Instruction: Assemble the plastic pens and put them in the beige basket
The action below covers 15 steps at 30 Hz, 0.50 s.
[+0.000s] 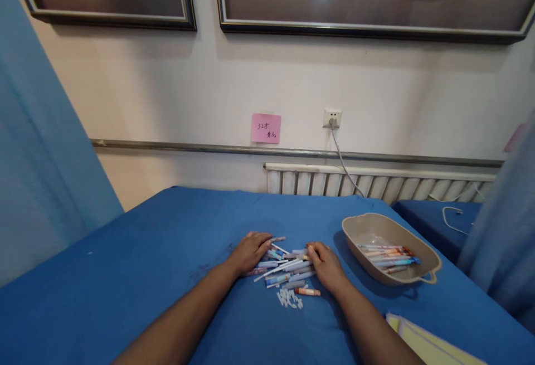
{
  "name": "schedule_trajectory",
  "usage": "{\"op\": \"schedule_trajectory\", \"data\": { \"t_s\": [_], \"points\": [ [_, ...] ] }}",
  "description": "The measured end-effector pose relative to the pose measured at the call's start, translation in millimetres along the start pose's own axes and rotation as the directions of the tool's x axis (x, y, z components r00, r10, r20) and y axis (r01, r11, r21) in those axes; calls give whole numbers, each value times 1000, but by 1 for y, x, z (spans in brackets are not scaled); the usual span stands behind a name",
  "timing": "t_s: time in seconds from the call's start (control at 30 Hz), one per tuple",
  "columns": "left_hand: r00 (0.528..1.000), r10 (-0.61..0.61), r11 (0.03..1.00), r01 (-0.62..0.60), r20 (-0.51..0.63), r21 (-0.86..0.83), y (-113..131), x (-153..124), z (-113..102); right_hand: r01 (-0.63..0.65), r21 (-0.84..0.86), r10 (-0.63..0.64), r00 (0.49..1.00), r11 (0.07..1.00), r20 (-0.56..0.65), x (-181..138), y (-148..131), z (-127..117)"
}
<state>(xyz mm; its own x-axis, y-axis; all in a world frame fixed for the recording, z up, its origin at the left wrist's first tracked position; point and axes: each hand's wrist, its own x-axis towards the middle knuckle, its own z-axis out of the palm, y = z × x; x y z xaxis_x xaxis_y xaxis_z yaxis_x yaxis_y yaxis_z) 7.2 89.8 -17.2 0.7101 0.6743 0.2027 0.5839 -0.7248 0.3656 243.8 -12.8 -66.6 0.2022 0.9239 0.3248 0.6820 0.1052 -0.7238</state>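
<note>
A loose pile of pen barrels, caps and thin white refills [288, 267] lies on the blue-covered table between my two hands. My left hand [251, 251] rests on the pile's left side, palm down, its fingers stretched out over the ends of some parts. At the right edge is my right hand [325, 264], its fingers curled in against the parts. Whatever is between those fingers is mostly hidden. Just in front of the pile are several small white plastic pieces [289, 298] and a short brown-orange pen part [307, 292].
A beige basin [368, 224] with several pens [390, 256] in it stands to the right. Yellowish sheets [426, 340] lie at the front right. Blue curtains [45, 131] hang at both sides. Behind the table [137, 242] are a radiator [321, 183] and a plugged-in cable [343, 159].
</note>
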Motion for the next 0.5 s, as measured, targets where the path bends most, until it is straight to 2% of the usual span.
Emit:
{"op": "schedule_trajectory", "data": {
  "t_s": [0.13, 0.3, 0.37, 0.43, 0.5],
  "points": [
    [999, 37, 999, -37, 29, -7, 14, 0, -2, -6, 12, 6, 1000, 1000, 12, 1, 1, 1],
    [997, 69, 991, -65, 33, -114, 27, -16, -5, -11, 26, 11, 1000, 1000, -10, 1, -1, 1],
    [1000, 16, 986, -15, 5, -166, 29, -21, -4, -17, 46, 18, 1000, 999, -20, 0, -2, 0],
    [993, -101, 969, 85, -56, -232, 27, -25, -3, -41, 99, 44, 998, 994, -35, 0, -3, 1],
    [954, -261, 926, 204, -149, -317, 22, -32, -3, -80, 194, 94, 994, 978, -63, 0, -3, 1]
  ]
}}
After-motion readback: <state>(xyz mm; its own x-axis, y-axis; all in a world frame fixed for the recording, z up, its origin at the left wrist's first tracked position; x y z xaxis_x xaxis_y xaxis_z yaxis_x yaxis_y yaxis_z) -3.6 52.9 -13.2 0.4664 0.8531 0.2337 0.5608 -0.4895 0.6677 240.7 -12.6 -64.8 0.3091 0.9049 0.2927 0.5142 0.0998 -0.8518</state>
